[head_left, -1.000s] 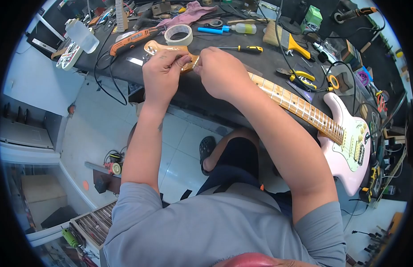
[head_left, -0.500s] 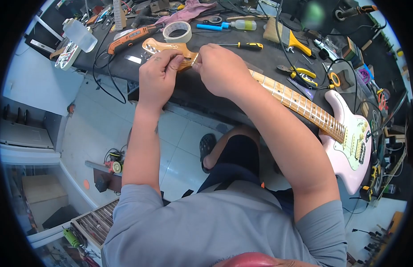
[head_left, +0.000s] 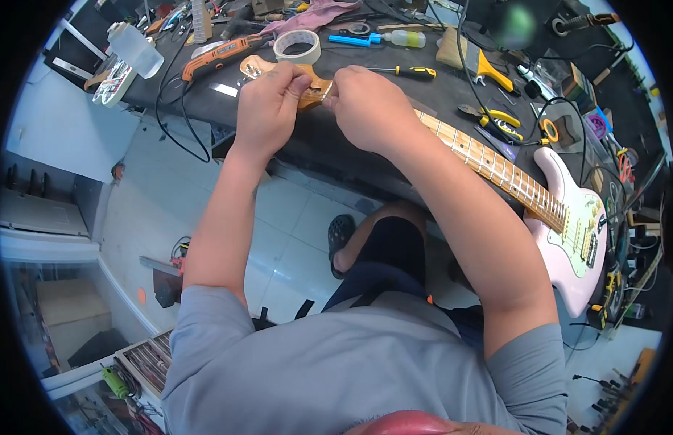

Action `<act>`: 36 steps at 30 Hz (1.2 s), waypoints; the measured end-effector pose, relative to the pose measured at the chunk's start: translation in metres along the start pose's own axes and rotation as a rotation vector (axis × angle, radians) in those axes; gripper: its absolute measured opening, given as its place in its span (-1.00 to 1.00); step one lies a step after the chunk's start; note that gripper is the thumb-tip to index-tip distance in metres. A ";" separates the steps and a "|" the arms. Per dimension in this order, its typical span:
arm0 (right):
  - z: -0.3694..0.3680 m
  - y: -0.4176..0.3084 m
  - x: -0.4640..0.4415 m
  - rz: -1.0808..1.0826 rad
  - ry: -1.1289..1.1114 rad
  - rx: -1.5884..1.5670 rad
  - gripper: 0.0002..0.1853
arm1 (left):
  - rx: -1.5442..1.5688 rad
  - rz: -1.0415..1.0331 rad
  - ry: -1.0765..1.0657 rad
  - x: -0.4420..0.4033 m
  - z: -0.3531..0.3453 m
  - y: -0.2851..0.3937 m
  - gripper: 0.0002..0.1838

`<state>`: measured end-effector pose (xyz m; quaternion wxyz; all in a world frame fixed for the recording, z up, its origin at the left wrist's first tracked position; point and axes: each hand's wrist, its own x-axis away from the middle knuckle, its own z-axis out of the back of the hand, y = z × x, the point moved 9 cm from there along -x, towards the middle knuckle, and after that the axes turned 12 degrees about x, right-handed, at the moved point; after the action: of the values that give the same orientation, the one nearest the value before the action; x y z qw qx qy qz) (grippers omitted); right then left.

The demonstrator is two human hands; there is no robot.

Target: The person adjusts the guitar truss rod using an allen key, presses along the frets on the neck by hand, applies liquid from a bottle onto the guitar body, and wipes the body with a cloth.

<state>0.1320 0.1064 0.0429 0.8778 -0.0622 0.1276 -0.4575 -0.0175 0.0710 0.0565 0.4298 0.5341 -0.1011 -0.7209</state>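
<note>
A pale pink electric guitar (head_left: pixel 561 262) lies across the workbench, its body at the right and its maple neck (head_left: pixel 489 164) running up to the left. My left hand (head_left: pixel 270 107) is closed in a pinch over the headstock (head_left: pixel 254 67), with thumb and forefinger together. Whatever those fingers hold is too small to make out. Just right of it, my right hand (head_left: pixel 369 105) is closed at the nut end of the neck, its fingertips at the white nut (head_left: pixel 327 91). What lies between these fingertips is hidden.
Behind the headstock stand a roll of masking tape (head_left: pixel 313 52) and an orange rotary tool (head_left: pixel 220 59). A yellow-black screwdriver (head_left: pixel 416 72), pliers (head_left: pixel 502 123) and a yellow-handled brush (head_left: pixel 490 71) lie beyond the neck. A clear bottle (head_left: pixel 135 52) is at the left.
My left hand has shifted slightly right and its forearm has swung outward. My right hand stays at the nut. The whole view has moved a little.
</note>
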 end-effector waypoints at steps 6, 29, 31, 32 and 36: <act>0.002 -0.001 0.001 0.001 0.019 -0.005 -0.69 | -0.053 0.020 0.004 -0.021 -0.013 -0.007 -0.71; 0.000 0.003 0.000 0.023 0.037 -0.031 -0.69 | -0.319 -0.023 -0.043 -0.026 -0.025 0.000 -0.76; -0.001 0.003 -0.002 0.017 0.018 -0.012 -0.69 | -0.363 -0.039 -0.015 -0.026 -0.027 0.002 -0.79; -0.002 0.003 -0.002 0.013 0.008 -0.003 -0.69 | -0.384 -0.047 -0.002 -0.025 -0.028 0.004 -0.81; -0.002 0.004 -0.003 0.003 0.016 -0.006 -0.70 | -0.431 -0.122 0.117 -0.020 -0.027 0.011 -0.81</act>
<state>0.1333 0.1110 0.0406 0.8773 -0.0607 0.1362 -0.4562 0.0130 0.0874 0.0662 0.4948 0.4761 0.1130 -0.7182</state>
